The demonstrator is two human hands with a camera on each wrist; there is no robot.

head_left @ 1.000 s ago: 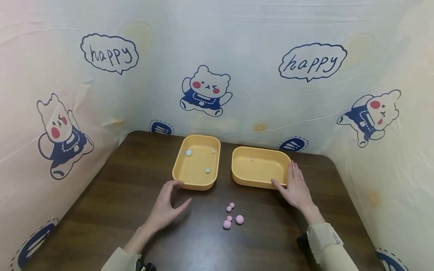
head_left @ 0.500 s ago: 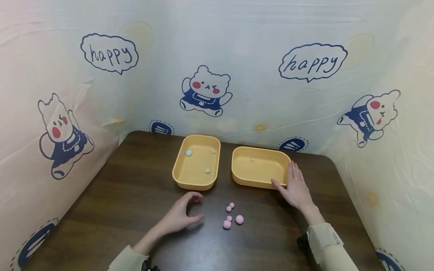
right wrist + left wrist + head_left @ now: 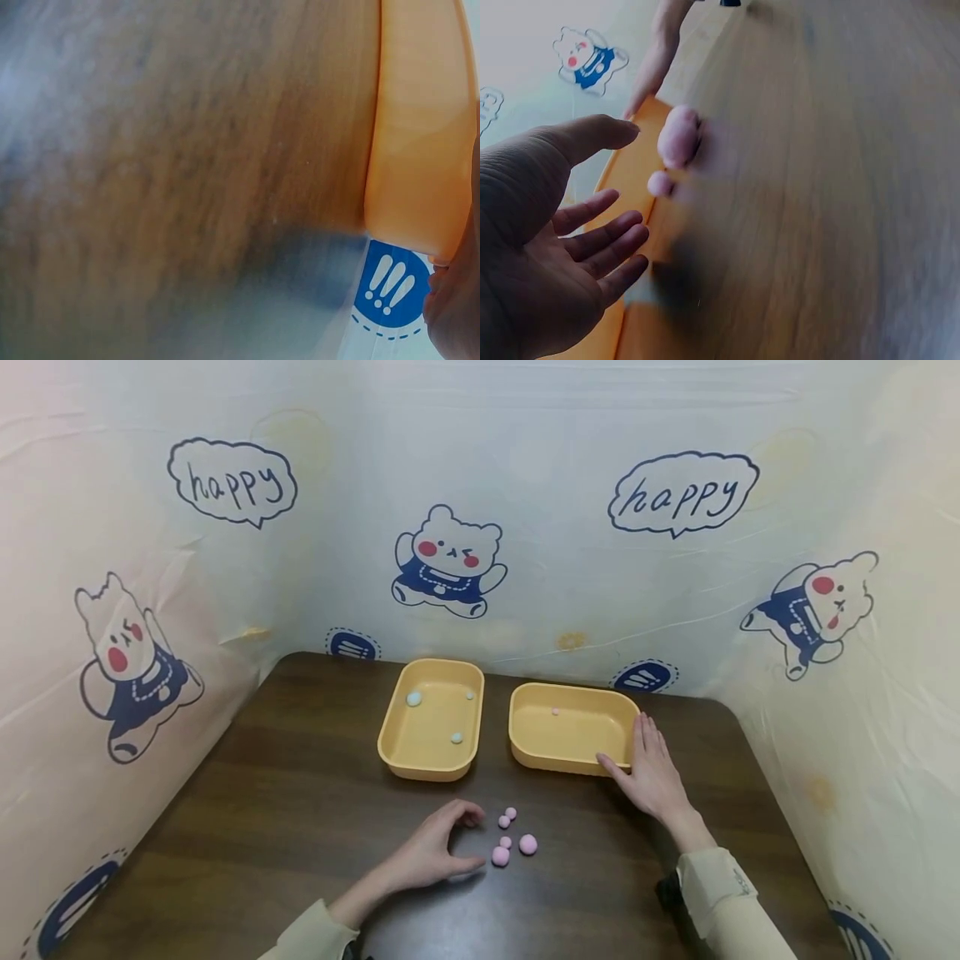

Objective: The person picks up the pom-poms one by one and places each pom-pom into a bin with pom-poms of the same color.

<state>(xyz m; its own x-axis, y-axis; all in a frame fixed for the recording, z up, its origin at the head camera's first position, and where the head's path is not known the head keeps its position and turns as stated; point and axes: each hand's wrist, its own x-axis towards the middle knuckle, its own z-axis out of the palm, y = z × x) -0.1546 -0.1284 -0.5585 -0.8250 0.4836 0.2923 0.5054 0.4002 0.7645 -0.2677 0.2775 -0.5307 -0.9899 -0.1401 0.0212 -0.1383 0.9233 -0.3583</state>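
Several small pink balls of differing sizes lie on the dark wooden table. My left hand hovers just left of them, thumb and fingers spread apart around a gap that holds nothing. In the left wrist view, pink balls show beyond the thumb tip. My right hand rests against the right end of the right yellow tray, fingers straight along its end and thumb at the front rim. A tiny pink ball lies inside that tray. The right wrist view shows the tray's wall beside part of the hand.
To the left stands a second yellow tray, turned lengthwise, with a larger pale blue ball and two smaller ones in it. A printed curtain with bears hangs behind and at both sides of the table.
My left hand has moved right and toward me, from the left tray's front corner to beside the pink balls. My right hand stays at the right tray. The head view has shifted slightly.
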